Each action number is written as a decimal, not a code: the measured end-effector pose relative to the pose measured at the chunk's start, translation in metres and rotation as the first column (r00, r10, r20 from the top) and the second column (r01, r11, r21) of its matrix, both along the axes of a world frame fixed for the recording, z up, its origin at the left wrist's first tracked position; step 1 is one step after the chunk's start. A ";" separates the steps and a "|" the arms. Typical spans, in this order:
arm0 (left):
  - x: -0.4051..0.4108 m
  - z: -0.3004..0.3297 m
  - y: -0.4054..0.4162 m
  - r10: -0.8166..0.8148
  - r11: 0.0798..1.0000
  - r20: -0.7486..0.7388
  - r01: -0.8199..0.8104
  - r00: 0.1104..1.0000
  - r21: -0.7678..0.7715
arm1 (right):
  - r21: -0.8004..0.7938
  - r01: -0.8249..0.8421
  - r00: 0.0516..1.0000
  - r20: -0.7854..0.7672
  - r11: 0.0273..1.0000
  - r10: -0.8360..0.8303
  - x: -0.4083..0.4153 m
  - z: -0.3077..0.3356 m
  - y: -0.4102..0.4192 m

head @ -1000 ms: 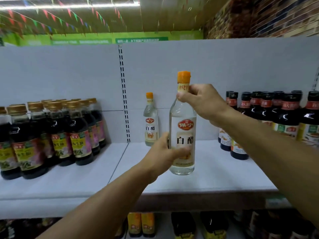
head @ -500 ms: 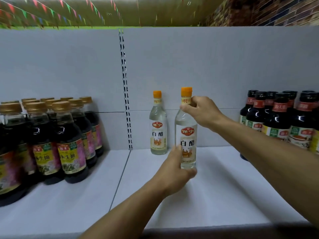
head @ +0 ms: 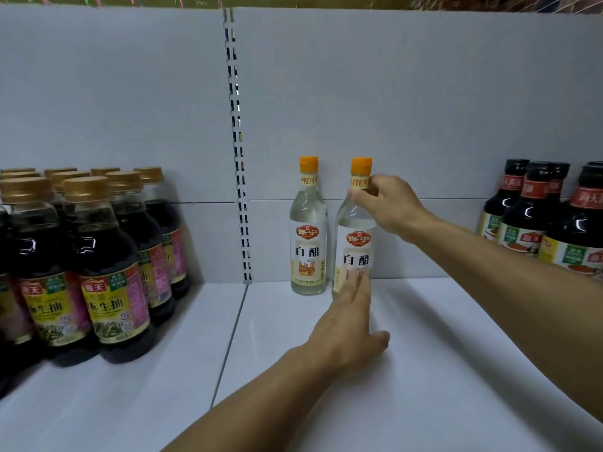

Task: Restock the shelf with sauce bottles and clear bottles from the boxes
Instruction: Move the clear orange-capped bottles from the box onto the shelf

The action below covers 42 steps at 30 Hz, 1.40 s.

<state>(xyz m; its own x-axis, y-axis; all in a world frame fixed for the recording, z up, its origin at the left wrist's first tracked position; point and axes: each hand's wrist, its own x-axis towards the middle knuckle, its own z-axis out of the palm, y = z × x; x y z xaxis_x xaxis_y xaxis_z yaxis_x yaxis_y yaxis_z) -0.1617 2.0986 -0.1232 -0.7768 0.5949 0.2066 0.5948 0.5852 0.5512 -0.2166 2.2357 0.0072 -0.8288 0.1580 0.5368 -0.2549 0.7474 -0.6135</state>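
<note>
Two clear vinegar bottles with orange caps stand side by side at the back of the white shelf [head: 424,337]. The left clear bottle [head: 308,243] stands free against the back panel. My right hand [head: 386,203] pinches the neck of the right clear bottle [head: 354,236] just under its cap. My left hand [head: 350,324] has straight fingers that press against the lower front of that bottle, with the thumb spread out to the right.
Several dark sauce bottles with gold caps [head: 107,265] crowd the shelf's left section. Dark sauce bottles with black caps [head: 535,220] stand at the far right. A slotted upright [head: 239,190] divides the grey back panel. Bare shelf lies around my arms.
The held bottle went from in front of the shelf to the back, beside the first bottle. My left hand opened from gripping its body to pressing it with straight fingers.
</note>
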 end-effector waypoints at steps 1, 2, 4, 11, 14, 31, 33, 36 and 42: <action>-0.003 -0.002 0.002 -0.002 1.000 -0.003 0.002 1.000 -0.026 | -0.005 0.001 1.000 0.004 1.000 -0.001 -0.004 0.000 0.001; -0.007 -0.003 0.003 -0.002 0.999 0.001 0.002 1.000 -0.044 | -0.007 0.004 1.000 0.009 1.000 -0.004 -0.008 0.000 0.001; -0.012 -0.004 0.005 0.003 0.998 0.018 -0.002 1.000 -0.066 | -0.008 0.006 1.000 0.015 1.000 -0.006 -0.014 0.000 -0.001; -0.025 -0.011 0.007 0.036 0.993 0.004 -0.035 0.999 -0.116 | -0.037 -0.013 1.000 0.019 0.999 0.014 -0.030 -0.003 -0.004; -0.028 -0.012 0.008 0.049 0.992 0.006 -0.048 0.999 -0.117 | -0.038 -0.018 0.999 0.026 0.999 0.019 -0.032 -0.003 -0.005; -0.009 0.005 0.003 0.102 0.993 0.033 -0.100 0.994 -0.063 | 0.137 0.171 0.980 0.079 0.976 -0.183 -0.002 -0.007 0.002; 0.002 0.009 0.002 0.108 0.993 0.018 -0.107 0.994 -0.056 | 0.151 0.189 0.977 0.072 0.970 -0.201 0.009 -0.012 0.006; 0.020 0.017 0.002 0.116 0.992 0.000 -0.116 0.993 -0.049 | 0.166 0.178 0.978 0.080 0.970 -0.193 0.031 -0.020 0.010; 0.069 0.032 0.007 0.150 0.989 -0.063 -0.150 0.987 0.000 | 0.200 0.109 0.987 0.091 0.974 -0.129 0.093 -0.028 0.018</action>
<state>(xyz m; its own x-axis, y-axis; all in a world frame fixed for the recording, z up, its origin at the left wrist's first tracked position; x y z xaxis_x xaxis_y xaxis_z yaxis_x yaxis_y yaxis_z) -0.0927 2.1058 -0.0914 -0.8430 0.4737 0.2549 0.5332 0.6728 0.5129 -0.1238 2.2535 -0.0208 -0.8627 0.1604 0.4796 -0.1000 0.8755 -0.4727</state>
